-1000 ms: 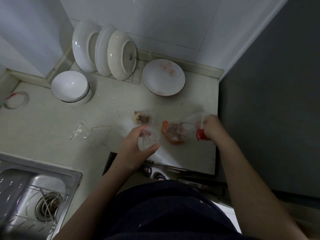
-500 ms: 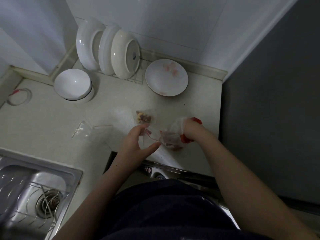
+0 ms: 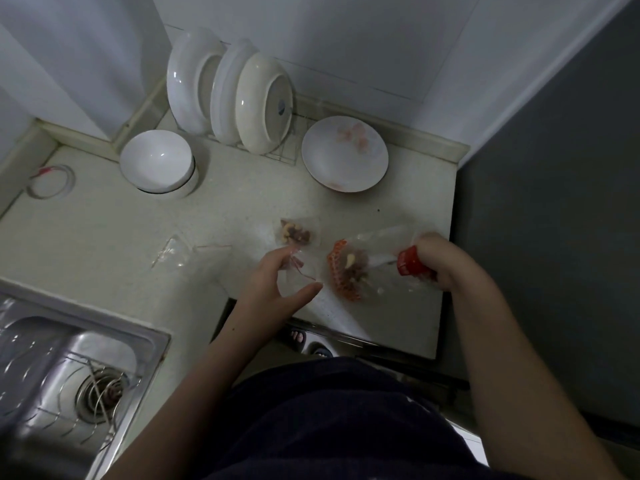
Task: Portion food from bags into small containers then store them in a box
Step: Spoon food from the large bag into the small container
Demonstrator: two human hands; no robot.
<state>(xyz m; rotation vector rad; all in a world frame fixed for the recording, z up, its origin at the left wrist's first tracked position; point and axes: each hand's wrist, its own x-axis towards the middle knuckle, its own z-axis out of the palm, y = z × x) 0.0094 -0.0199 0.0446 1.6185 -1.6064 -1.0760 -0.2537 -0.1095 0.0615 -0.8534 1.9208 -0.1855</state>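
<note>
My left hand (image 3: 277, 285) has the small pouch (image 3: 298, 276) between thumb and curled fingertips, in a wide C that looks to be holding its mouth apart. My right hand (image 3: 441, 263) is a closed fist round the red end of the food bag (image 3: 375, 251). That bag lies stretched across the desk (image 3: 104, 237), just to the right of the pouch. The food (image 3: 349, 268), which looks like nuts and dried pieces, is bunched at the bag's left end, right beside the pouch mouth.

I judge the step to be tipping a portion from bag to pouch. One filled pouch (image 3: 296, 233) already sits just behind my left hand, and a spare pouch (image 3: 173, 251) lies flat further left. I see no storage box in view.

To do it well:
- I would raise the right fist so the bag slopes down towards the pouch, and let the pieces slide, not drop
- I cannot tell where the bag's opening lies, so I would check it faces the pouch before lifting
- The left thumb and fingers should stay spread, or the thin film will collapse and close the mouth
- Bag lip inside the pouch rim, touching it, so nothing skips onto the desk
- Small shakes only, since a full tilt would dump more than a portion; I would match the fill of the pouch already done
- The near desk edge is close, so I would pour over the desk, not past it
</note>
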